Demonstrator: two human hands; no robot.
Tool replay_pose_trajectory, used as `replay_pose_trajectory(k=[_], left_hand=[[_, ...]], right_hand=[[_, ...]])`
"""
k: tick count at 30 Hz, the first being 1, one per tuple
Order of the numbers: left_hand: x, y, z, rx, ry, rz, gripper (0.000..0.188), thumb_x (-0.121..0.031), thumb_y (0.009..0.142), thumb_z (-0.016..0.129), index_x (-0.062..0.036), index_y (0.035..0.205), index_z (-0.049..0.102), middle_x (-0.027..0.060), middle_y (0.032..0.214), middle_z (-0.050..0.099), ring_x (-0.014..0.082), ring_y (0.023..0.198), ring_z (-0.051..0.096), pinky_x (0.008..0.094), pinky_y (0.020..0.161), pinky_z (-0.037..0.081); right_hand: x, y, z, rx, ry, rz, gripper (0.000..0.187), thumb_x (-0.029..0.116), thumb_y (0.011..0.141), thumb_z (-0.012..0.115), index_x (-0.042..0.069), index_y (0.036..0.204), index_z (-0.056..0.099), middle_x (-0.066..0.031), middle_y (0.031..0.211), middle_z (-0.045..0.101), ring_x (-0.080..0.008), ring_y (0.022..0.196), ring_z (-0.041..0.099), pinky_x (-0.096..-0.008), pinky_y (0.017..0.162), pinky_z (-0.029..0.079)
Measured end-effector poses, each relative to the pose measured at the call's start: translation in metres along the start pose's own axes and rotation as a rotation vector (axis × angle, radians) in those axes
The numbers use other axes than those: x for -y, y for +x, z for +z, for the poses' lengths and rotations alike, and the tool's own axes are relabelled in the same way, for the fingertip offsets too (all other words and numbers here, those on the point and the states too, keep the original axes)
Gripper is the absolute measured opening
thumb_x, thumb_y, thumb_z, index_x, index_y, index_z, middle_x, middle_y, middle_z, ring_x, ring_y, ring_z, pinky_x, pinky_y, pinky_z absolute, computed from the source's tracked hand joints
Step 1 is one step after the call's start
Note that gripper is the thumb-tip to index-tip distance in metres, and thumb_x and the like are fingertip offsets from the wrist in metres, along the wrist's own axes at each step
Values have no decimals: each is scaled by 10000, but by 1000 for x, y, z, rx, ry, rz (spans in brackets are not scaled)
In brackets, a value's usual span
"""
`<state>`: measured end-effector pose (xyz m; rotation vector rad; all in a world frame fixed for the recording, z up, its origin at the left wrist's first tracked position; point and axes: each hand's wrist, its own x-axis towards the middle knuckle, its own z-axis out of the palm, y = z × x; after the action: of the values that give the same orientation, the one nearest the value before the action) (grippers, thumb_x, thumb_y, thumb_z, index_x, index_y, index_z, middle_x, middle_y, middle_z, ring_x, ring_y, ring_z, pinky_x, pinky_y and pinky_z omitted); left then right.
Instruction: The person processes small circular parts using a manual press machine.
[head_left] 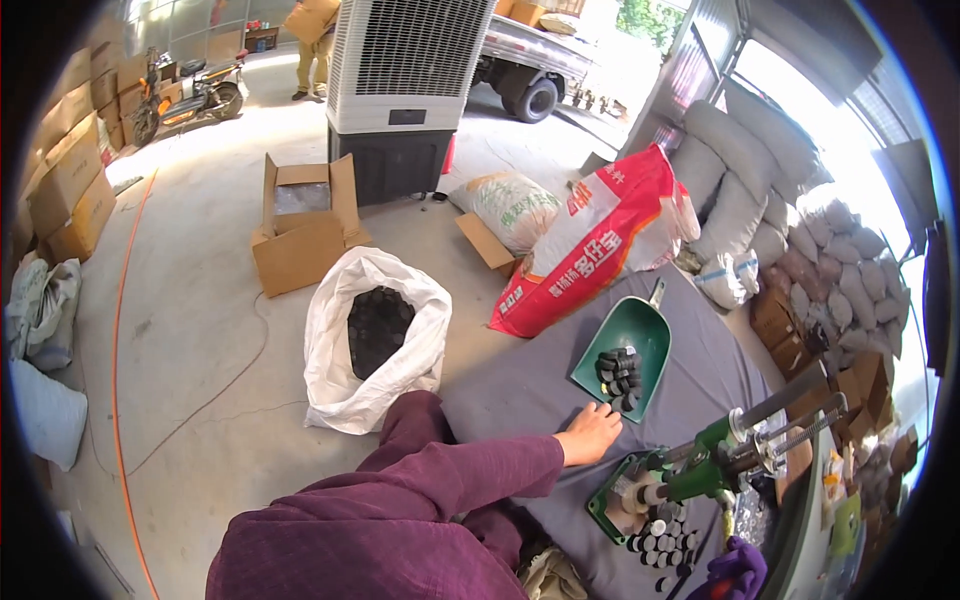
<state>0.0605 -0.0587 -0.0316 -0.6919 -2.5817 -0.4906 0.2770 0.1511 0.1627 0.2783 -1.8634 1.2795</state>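
My left hand (590, 436), bare below a maroon sleeve, is at the near edge of a green dustpan (648, 335). Its fingers are loosely bent and apart, and I see nothing held in them. Black round discs (620, 378) lie heaped in the dustpan's mouth. Close by on the right stands a green hand press (700, 472). Black and silvery discs (668, 540) are clustered beside its base. Low on the right, my right hand (735, 572) in a purple glove appears closed around the press's handle (728, 515); its lower part is cut off.
A grey cloth (510, 400) covers the work surface. To the left stands an open white sack (325, 370) of black pieces. Beyond are a cardboard box (300, 262), a red-and-white bag (600, 235) and an air cooler (395, 100). An orange cable (118, 370) crosses the floor. A person (313, 60) carries a box.
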Motion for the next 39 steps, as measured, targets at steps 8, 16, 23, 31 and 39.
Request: replay_pose_trajectory(k=[8,16,23,31,39], left_hand=[[17,1,4,-102,-42,70,83,-133,780,596,-75,837,613,70,912,570,269,902,544,407,738,426],[4,-10,20,-159,-220,-23,103,-123,799,626,-82,871,564,97,938,566,296,982,511,440,772,442],[-13,-15,10,-89,-385,-72,394,-108,747,674,-82,1131,591,136,999,586,331,1063,506,510,860,463],[17,-12,-30,-139,-535,-223,495,-86,701,687,-82,1186,587,139,942,644,330,886,610,443,770,513],[-67,-13,-38,-58,-843,-47,714,-14,681,737,-89,1350,501,85,1010,652,184,908,639,300,767,502]], right_hand=[[7,44,21,-19,-91,-120,490,330,985,403,-93,1087,628,-154,946,648,-184,696,562,-285,622,470],[-5,44,-2,50,40,-144,540,395,1004,382,-90,1096,601,-131,744,599,-209,600,547,-341,645,513],[-12,37,1,9,138,-238,506,369,1004,376,-79,1058,605,-136,670,589,-213,575,557,-415,718,553],[-15,43,13,-105,229,77,482,344,952,383,-50,1116,607,-52,683,546,-169,594,488,-424,800,491],[-21,47,-7,115,319,-56,466,322,979,358,-56,1091,605,-30,586,473,-173,554,473,-433,837,477]])
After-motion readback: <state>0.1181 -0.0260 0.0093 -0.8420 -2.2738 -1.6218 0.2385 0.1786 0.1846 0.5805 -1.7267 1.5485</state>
